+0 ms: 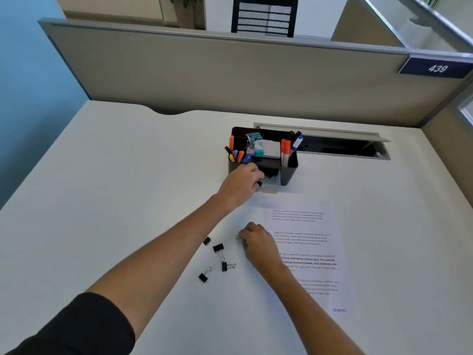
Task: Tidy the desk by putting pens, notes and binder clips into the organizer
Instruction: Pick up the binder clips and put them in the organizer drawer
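Clips first: four black binder clips (217, 261) lie loose on the white surface (115, 201). Left hand (240, 184) is at the organizer's (289, 170) small front drawer, fingers pinched on a clip (259, 183). Right hand (258, 243) is curled around another one (238, 237) beside the printed sheet (314, 242). Pens (236, 153) are already standing in the organizer.

We face a white desk (102, 175) ringed by grey-beige partition panels (204, 73); a blue wall (25, 85) rises at left; a black mesh chair (265, 16) stands beyond; a plaque (435, 68) reads 439.
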